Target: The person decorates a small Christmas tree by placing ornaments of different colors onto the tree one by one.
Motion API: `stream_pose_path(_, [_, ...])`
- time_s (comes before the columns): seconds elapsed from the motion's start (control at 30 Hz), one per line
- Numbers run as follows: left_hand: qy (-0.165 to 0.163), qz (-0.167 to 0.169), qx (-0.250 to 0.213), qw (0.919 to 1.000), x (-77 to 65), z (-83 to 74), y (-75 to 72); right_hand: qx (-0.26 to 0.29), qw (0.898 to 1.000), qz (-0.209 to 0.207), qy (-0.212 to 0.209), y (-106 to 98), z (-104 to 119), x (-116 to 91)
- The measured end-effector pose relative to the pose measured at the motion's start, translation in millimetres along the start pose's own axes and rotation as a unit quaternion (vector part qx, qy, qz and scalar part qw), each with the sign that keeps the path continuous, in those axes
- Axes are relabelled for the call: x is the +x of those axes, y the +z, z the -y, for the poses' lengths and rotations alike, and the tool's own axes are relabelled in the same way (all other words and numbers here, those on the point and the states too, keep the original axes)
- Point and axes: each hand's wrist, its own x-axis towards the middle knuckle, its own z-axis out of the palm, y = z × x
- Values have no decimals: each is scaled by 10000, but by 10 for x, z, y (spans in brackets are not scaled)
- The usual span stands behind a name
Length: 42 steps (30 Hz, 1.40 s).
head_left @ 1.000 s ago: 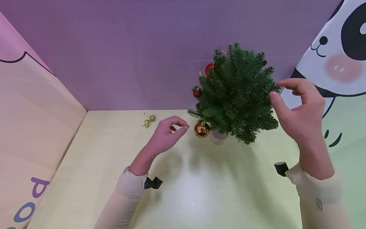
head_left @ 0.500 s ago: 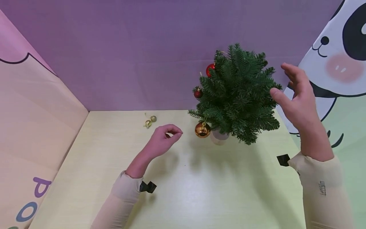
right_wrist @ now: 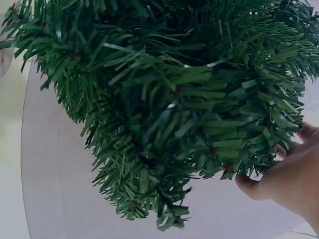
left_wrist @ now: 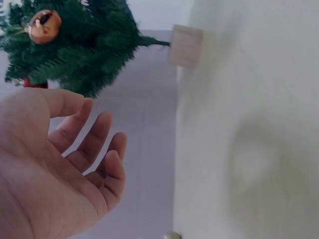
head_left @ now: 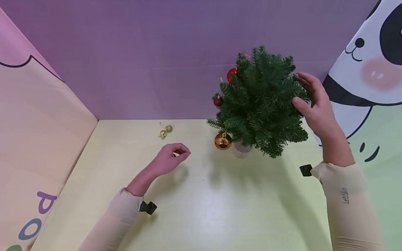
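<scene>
A small green artificial Christmas tree stands at the right of the table on a pale block base. My right hand is at its right-side branches, thumb and fingers spread apart. In the right wrist view, branch tips reach between that thumb and the fingers. On the tree's left side hang a copper ball ornament, a dark red one and a bright red one. Left of the tree, my left hand hovers over the table with loosely curled fingers and nothing in them.
Two small gold ball ornaments lie on the table near its back edge, beyond my left hand. A purple backdrop rises behind. Printed panels flank both sides, with a panda on the right.
My left hand has drawn back from the copper ornament, leftward and toward me. The right hand lifted off slightly, opened wider, then came back left to the branches.
</scene>
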Motion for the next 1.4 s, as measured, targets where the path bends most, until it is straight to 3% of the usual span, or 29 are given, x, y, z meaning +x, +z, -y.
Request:
stream_pose_path(0.23, [-252,-24,99,9996,-40,278,-118,-1173,9922,123,394,-11,5,-42])
stream_pose_path(0.4, [-415,-227,318,9984,-82,447,-218,-1450,9890,253,177,13,-16,-57])
stream_pose_path(0.63, [-476,-388,680,9958,-113,653,-391,-1718,9848,252,38,55,-11,-95])
stream_pose_path(0.87, [-437,-461,1577,9854,-67,838,-574,-1909,9814,37,-206,122,1,-133])
stream_pose_path(1.03, [-816,-384,1860,9784,-100,910,-616,-1913,9814,-55,-143,119,-17,-170])
stream_pose_path(1.17, [-1028,-394,1947,9747,-139,947,-652,-1898,9816,49,202,88,0,-177])
stream_pose_path(1.4, [-1405,-513,2098,9662,-143,1009,-697,-1900,9812,204,277,58,28,-168])
